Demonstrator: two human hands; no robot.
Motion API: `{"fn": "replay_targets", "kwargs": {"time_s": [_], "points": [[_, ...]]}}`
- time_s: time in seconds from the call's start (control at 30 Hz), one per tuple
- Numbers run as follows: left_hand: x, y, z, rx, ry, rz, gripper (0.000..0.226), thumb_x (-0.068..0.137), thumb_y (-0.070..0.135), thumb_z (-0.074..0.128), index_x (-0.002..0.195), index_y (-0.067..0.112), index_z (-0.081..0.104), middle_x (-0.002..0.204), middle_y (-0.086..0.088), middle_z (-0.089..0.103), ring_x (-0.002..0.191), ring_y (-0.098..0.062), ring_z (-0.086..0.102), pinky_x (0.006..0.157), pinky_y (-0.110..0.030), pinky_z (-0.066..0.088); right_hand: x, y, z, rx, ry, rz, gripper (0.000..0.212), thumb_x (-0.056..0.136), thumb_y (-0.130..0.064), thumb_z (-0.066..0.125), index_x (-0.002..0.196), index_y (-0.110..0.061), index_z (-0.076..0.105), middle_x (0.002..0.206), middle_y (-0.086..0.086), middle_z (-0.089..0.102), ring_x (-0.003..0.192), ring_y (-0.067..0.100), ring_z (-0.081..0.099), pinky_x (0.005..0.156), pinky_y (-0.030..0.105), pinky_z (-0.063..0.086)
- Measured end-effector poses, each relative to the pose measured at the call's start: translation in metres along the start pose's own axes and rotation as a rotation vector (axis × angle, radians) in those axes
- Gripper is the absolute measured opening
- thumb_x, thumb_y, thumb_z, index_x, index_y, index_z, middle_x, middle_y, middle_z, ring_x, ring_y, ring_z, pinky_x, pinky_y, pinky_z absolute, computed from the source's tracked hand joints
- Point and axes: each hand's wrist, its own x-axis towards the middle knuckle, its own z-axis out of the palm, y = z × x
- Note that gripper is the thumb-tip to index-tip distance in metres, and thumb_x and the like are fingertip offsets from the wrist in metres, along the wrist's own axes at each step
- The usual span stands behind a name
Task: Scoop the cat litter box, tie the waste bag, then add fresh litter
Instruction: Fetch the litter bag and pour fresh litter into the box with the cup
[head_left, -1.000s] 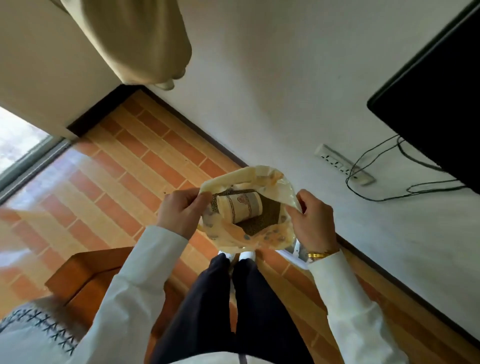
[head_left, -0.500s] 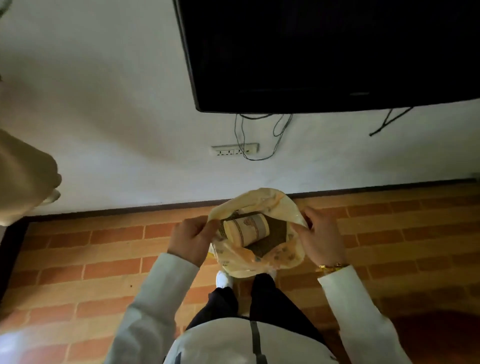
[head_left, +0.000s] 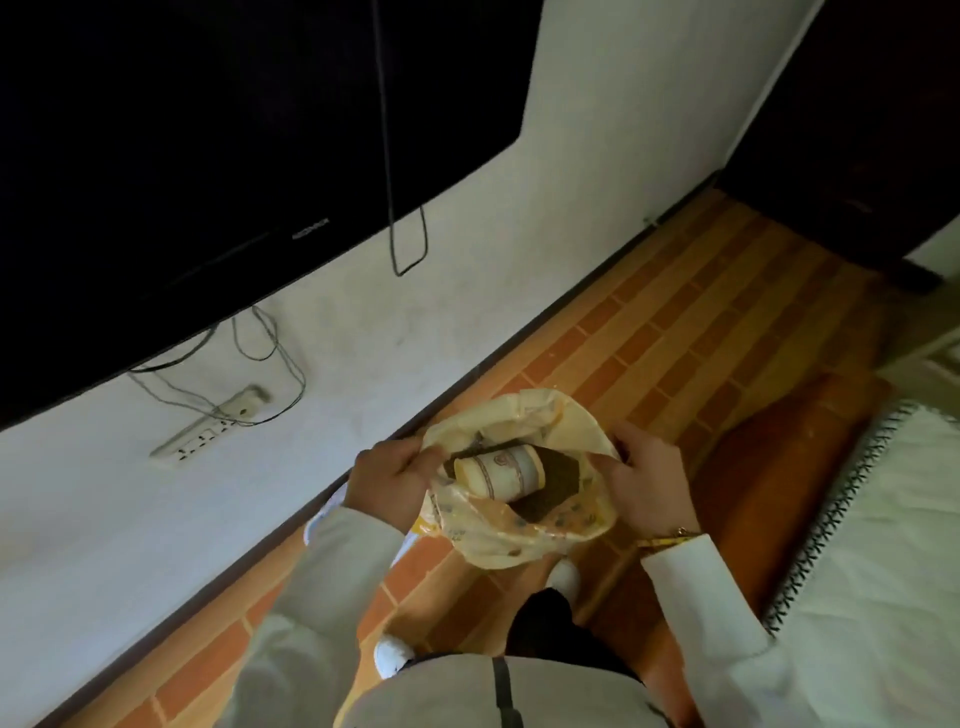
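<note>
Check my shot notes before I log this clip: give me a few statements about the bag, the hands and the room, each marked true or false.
1. Both hands hold the bag's mouth open. True: the left hand and right hand grip opposite sides of the yellow plastic bag.
2. The bag is already knotted shut. False: its mouth is wide open.
3. A paper cup lies on its side inside the bag. True.
4. The power strip lies on the brick floor. False: it is mounted on the white wall, below the television.
5. The right wrist wears a gold bracelet. True.
</note>
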Motion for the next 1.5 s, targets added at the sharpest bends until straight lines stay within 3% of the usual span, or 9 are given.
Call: {"fn": "replay_targets", "kwargs": {"time_s": [0.2,0.3,0.43,0.57,0.67,0.8,0.97,1.13,1.5], "points": [[0.048,0.071,0.108,-0.048,-0.098,0.044,0.035,0.073,0.030,0.058,0.051,0.003,0.054,0.049,-0.010,0.042,0.053,-0.022,0.041,0.060,-0.040,0.036,0.051,0.081,-0.081,0.018,0.093,0.095,0.012,0.085,-0.014,0.059,0.074,-0.010,0.058,0.064,0.001,0.056,0.062,0.018,0.053,0.054,0.029,0.038],[0.070,0.108,0.160,-0.041,-0.122,0.030,0.040,0.084,0.020,0.063,0.045,0.017,0.056,0.040,0.005,0.049,0.053,-0.025,0.047,0.062,-0.042,0.042,0.081,0.117,-0.122,0.012,0.132,0.108,0.018,0.083,-0.011,0.059,0.068,-0.017,0.052,0.059,-0.005,0.050,0.060,0.020,0.051,0.053,0.026,0.035],[0.104,0.152,0.218,-0.015,-0.176,0.050,0.042,0.086,0.017,0.061,0.044,0.025,0.059,0.038,0.007,0.051,0.051,-0.021,0.048,0.062,-0.037,0.040,0.122,0.152,-0.168,0.032,0.189,0.149,0.034,0.083,-0.010,0.060,0.061,-0.030,0.042,0.057,-0.012,0.046,0.057,0.009,0.045,0.051,0.019,0.028],[0.149,0.194,0.271,-0.044,-0.228,0.070,0.025,0.082,0.018,0.065,0.059,0.007,0.067,0.045,0.003,0.049,0.049,-0.021,0.043,0.061,-0.039,0.037,0.170,0.191,-0.199,0.031,0.234,0.224,0.017,0.082,-0.012,0.061,0.069,-0.017,0.052,0.058,-0.007,0.049,0.062,0.019,0.051,0.050,0.021,0.030],[0.189,0.217,0.306,-0.068,-0.282,0.102,0.038,0.072,0.029,0.063,0.062,-0.007,0.059,0.042,0.003,0.040,0.044,-0.020,0.034,0.058,-0.036,0.031,0.211,0.216,-0.217,0.037,0.252,0.237,0.015,0.082,-0.012,0.061,0.070,-0.014,0.053,0.059,-0.006,0.050,0.058,0.013,0.048,0.050,0.021,0.030],[0.251,0.245,0.351,-0.047,-0.308,0.118,0.041,0.071,0.030,0.062,0.057,-0.006,0.050,0.047,-0.005,0.035,0.045,-0.018,0.030,0.057,-0.037,0.028,0.279,0.246,-0.237,0.022,0.235,0.271,0.012,0.084,-0.015,0.060,0.074,-0.015,0.056,0.062,-0.007,0.051,0.061,0.012,0.049,0.050,0.020,0.026],[0.334,0.290,0.402,-0.003,-0.299,0.083,0.032,0.083,0.022,0.064,0.069,-0.007,0.063,0.048,-0.006,0.044,0.047,-0.021,0.036,0.060,-0.036,0.033,0.383,0.270,-0.270,0.014,0.165,0.295,0.022,0.087,-0.016,0.058,0.068,-0.021,0.050,0.061,-0.008,0.049,0.059,0.010,0.048,0.050,0.019,0.027],[0.413,0.342,0.445,0.144,-0.265,0.171,0.031,0.090,0.020,0.058,0.071,-0.003,0.065,0.055,-0.007,0.051,0.054,-0.021,0.046,0.061,-0.034,0.037,0.488,0.293,-0.303,-0.011,0.176,0.281,0.011,0.089,-0.019,0.058,0.079,-0.014,0.058,0.064,-0.007,0.053,0.059,0.006,0.049,0.050,0.018,0.031],[0.577,0.447,0.541,0.132,-0.112,0.077,0.031,0.078,0.035,0.055,0.049,0.021,0.053,0.046,0.001,0.048,0.054,-0.021,0.049,0.052,-0.025,0.034,0.724,0.341,-0.367,-0.005,0.076,0.180,0.018,0.089,-0.015,0.056,0.073,-0.020,0.051,0.064,-0.006,0.051,0.060,0.010,0.048,0.051,0.020,0.032]]}}
